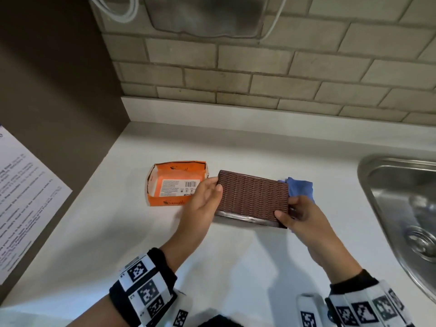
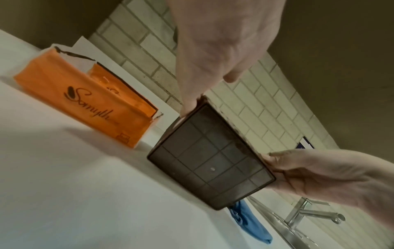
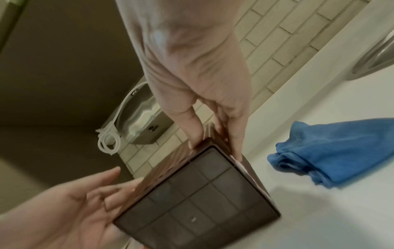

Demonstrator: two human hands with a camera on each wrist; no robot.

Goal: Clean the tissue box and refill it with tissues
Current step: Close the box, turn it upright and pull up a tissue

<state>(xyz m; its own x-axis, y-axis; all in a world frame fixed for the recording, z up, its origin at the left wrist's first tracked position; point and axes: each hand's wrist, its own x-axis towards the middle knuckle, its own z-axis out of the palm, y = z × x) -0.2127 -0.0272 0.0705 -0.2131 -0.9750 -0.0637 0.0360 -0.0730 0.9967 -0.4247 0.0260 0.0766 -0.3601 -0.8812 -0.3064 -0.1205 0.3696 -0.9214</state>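
Head view: brown woven tissue box held above the white counter, tilted, woven face up toward the camera. Left hand holds the box's left end, thumb on the woven face, fingers hidden behind the box in this view. Right hand holds the near right corner, thumb on the woven face, fingers wrapped down the right end. Each grip is closed round the box; neither hand lies flat.

Left wrist view: underside of the box is a dark panel with a raised grid. Left-hand fingertips press its upper corner; the right hand clasps the opposite end.

Right wrist view: right hand pinches the box at a top corner between thumb and fingers; the left hand has its fingers against the box's left side.

Landmark = tissue box. Orange tissue carton, top torn open, sits on the counter just left of the box; a wrapped pack with a barcode label lies inside it. Blue cloth, crumpled, lies on the counter at the box's right end, partly hidden behind it. Steel sink is further right, well apart from the box. Tiled wall is behind the box.
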